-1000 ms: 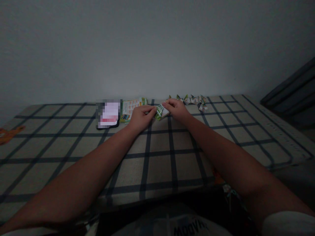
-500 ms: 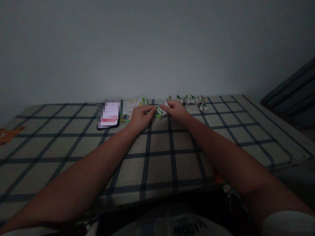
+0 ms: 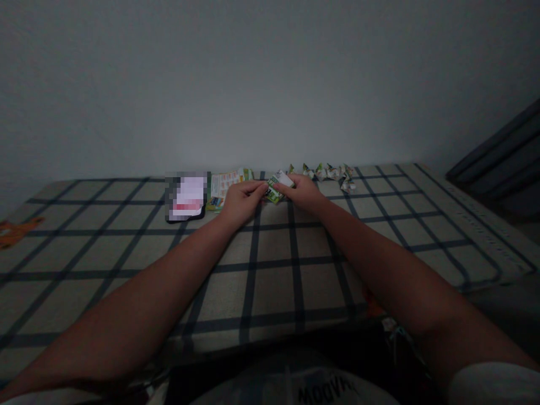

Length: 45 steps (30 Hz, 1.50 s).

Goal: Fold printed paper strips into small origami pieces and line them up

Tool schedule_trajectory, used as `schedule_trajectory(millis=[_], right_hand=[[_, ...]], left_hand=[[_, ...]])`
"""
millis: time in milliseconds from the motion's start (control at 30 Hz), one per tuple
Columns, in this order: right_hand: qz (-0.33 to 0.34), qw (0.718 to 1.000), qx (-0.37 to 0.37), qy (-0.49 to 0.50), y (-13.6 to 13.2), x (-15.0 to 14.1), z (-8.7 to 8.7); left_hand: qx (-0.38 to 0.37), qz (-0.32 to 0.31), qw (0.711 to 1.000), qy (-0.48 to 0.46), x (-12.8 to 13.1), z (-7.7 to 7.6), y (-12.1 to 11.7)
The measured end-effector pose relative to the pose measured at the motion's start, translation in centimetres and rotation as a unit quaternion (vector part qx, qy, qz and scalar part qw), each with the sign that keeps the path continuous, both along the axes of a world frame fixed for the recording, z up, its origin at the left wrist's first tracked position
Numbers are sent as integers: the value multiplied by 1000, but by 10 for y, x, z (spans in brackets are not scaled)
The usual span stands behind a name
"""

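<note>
Between my two hands is a small folded piece of printed paper, green and white. My left hand pinches its left side between thumb and fingers. The right side is gripped by my right hand, with the thumb lying across its face. Just left of my left hand lie printed paper sheets, green, white and yellow, partly hidden by that hand. Beyond my right hand sit several small folded paper pieces with pointed corners, in a loose row.
A phone with a lit, blurred screen lies left of the sheets. Everything rests on a checked cloth reaching back to a grey wall. An orange shape shows at the left, dark slatted furniture at the right.
The folded paper has tilted and turned slightly between my fingers, so more of its white face shows. Both hands stay in nearly the same place.
</note>
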State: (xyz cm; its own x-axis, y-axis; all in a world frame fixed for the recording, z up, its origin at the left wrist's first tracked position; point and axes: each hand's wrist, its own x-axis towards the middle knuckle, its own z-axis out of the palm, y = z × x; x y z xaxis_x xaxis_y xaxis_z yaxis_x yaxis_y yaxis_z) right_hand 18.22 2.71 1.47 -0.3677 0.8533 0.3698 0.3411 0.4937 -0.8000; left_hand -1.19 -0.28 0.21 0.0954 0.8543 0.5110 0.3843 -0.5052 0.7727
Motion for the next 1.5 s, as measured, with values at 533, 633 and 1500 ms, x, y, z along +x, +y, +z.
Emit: schedule_trajectory(millis=[533, 633, 1500], right_hand=[[29, 999, 18, -34, -1, 0, -1], [28, 999, -33, -12, -2, -1, -2], [102, 990, -96, 25, -2, 0, 1]], left_hand=[[-36, 22, 998, -42, 0, 0, 2], [-27, 27, 997, -63, -1, -4, 7], [-27, 43, 990, -130, 5, 3, 1]])
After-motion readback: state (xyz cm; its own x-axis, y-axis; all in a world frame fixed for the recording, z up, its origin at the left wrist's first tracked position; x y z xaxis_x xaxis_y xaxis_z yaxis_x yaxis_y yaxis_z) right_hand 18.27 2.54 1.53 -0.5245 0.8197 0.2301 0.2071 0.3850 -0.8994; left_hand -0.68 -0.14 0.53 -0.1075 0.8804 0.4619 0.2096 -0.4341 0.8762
